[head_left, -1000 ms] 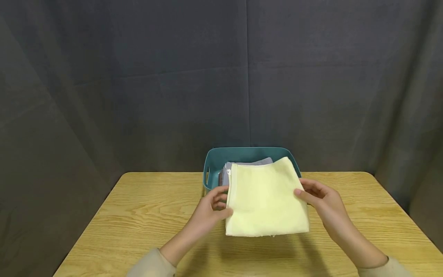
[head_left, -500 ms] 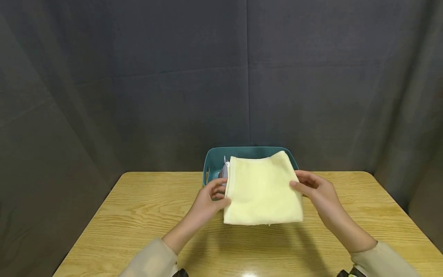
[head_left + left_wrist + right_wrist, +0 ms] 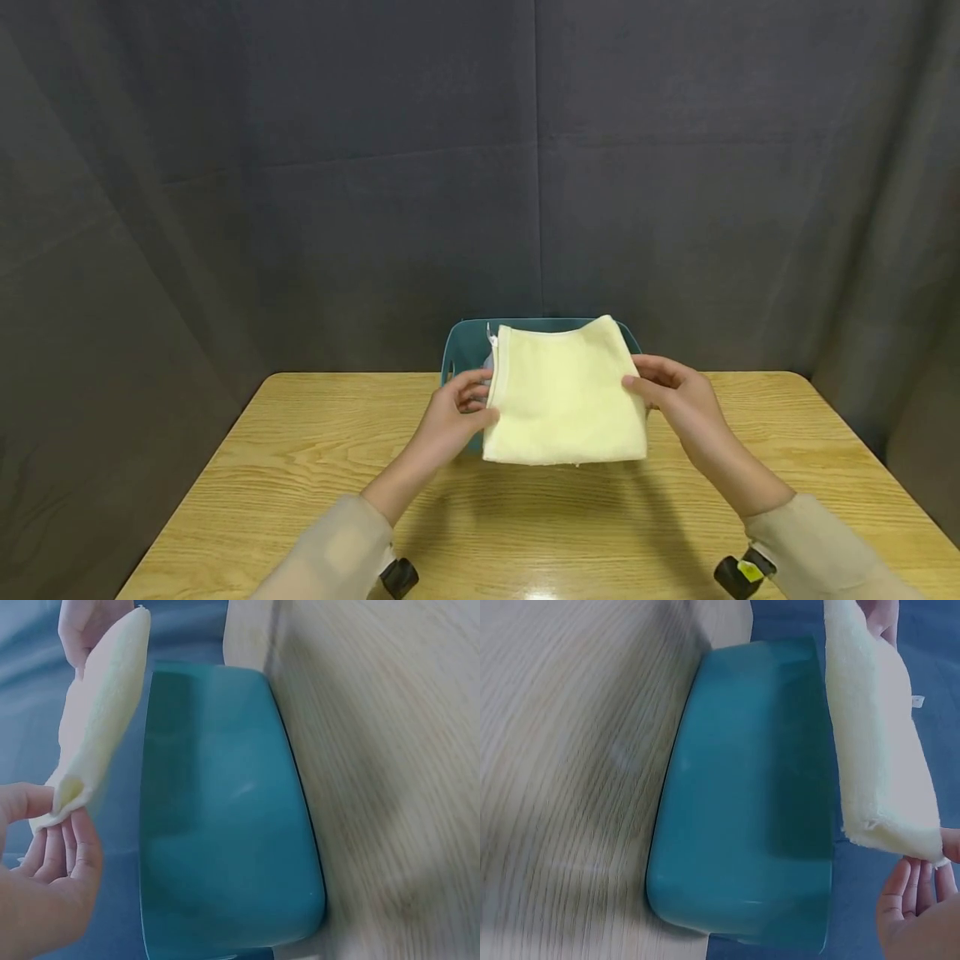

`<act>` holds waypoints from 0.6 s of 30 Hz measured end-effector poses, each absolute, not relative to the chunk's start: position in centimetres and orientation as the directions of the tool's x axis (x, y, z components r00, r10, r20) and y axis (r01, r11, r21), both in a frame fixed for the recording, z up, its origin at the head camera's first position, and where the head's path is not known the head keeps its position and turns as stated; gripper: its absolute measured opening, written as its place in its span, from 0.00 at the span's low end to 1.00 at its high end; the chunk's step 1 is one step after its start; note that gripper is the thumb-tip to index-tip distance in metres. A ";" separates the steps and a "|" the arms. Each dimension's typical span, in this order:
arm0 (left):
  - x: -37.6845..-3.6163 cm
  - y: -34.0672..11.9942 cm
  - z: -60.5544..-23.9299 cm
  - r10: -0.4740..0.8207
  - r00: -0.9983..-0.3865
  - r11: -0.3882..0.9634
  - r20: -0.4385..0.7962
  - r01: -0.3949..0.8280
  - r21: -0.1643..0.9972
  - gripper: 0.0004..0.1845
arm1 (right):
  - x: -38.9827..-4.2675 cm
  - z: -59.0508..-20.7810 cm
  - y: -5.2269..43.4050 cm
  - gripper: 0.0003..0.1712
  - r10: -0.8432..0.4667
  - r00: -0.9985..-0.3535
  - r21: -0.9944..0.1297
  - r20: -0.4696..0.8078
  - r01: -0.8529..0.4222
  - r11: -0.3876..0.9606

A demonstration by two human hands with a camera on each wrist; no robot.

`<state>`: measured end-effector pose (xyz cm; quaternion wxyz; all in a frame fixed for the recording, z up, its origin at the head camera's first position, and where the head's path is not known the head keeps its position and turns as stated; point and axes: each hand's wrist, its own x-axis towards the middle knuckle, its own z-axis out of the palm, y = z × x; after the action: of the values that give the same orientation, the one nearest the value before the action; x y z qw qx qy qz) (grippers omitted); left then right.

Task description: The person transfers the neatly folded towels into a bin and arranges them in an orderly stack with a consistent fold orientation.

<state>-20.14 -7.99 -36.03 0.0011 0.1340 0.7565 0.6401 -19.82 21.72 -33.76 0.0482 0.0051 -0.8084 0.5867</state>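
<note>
A folded pale yellow towel is held up between both hands, above the near side of a teal plastic basket. My left hand pinches its left edge, thumb on top and fingers beneath. On the right edge, my right hand grips it the same way. Both wrist views show the towel raised over the basket's rim, its folded layers showing at the end. A small white tag sticks out from one edge. Most of the basket's inside is hidden behind the towel; a bit of greyish cloth shows at its left.
The basket stands at the back of a light wood table, near its far edge. Dark grey curtains hang behind and at both sides. Black wrist devices show below the beige sleeves.
Both hands have carried the yellow towel forward, away from the body, further over the basket. The grey cloth inside the basket is now mostly covered from view. The basket has stayed put.
</note>
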 end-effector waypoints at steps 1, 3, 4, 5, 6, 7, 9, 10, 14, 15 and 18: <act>-20.3 -7.9 -36.0 0.202 -0.965 0.147 0.168 0.199 0.969 0.27 | -20.0 -33.8 21.8 0.30 0.051 -0.995 -0.946 0.085 -0.065 0.316; -20.6 -7.8 -35.9 0.200 -0.966 0.151 0.166 0.198 0.968 0.27 | -20.4 -33.8 21.9 0.30 0.055 -0.995 -0.946 0.082 -0.061 0.319; -20.7 -7.8 -35.9 0.201 -0.965 0.155 0.169 0.202 0.967 0.27 | -20.6 -33.8 21.9 0.30 0.056 -0.995 -0.945 0.081 -0.059 0.322; -21.0 -7.7 -35.9 0.200 -0.964 0.156 0.173 0.206 0.966 0.27 | -20.8 -33.8 22.0 0.30 0.057 -0.995 -0.944 0.083 -0.060 0.326; -21.2 -7.6 -35.9 0.198 -0.964 0.157 0.176 0.208 0.965 0.27 | -21.0 -33.8 22.0 0.30 0.059 -0.995 -0.943 0.083 -0.060 0.328; -21.4 -7.5 -35.9 0.195 -0.965 0.158 0.177 0.209 0.965 0.27 | -21.2 -33.8 22.0 0.30 0.059 -0.995 -0.942 0.084 -0.060 0.330; -21.7 -7.4 -35.9 0.186 -0.966 0.157 0.179 0.209 0.965 0.27 | -21.4 -33.8 22.0 0.30 0.061 -0.995 -0.939 0.084 -0.059 0.339; -21.9 -7.3 -36.0 0.184 -0.966 0.155 0.180 0.209 0.966 0.27 | -21.5 -33.7 22.0 0.30 0.062 -0.995 -0.938 0.082 -0.056 0.342; -22.6 -7.3 -36.0 0.172 -0.970 0.144 0.172 0.197 0.970 0.27 | -22.1 -33.6 22.0 0.30 0.071 -0.995 -0.936 0.063 -0.034 0.351; -22.8 -7.3 -36.0 0.172 -0.970 0.143 0.172 0.197 0.970 0.27 | -22.3 -33.6 22.0 0.30 0.074 -0.996 -0.935 0.057 -0.027 0.353; -23.3 -7.3 -36.0 0.171 -0.969 0.143 0.180 0.205 0.968 0.26 | -22.8 -33.5 21.8 0.30 0.084 -0.995 -0.934 0.045 -0.012 0.357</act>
<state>-23.27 -7.26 -36.05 -0.0133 0.1243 0.7558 0.6427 -22.78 21.81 -33.45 0.0423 -0.0217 -0.8227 0.5665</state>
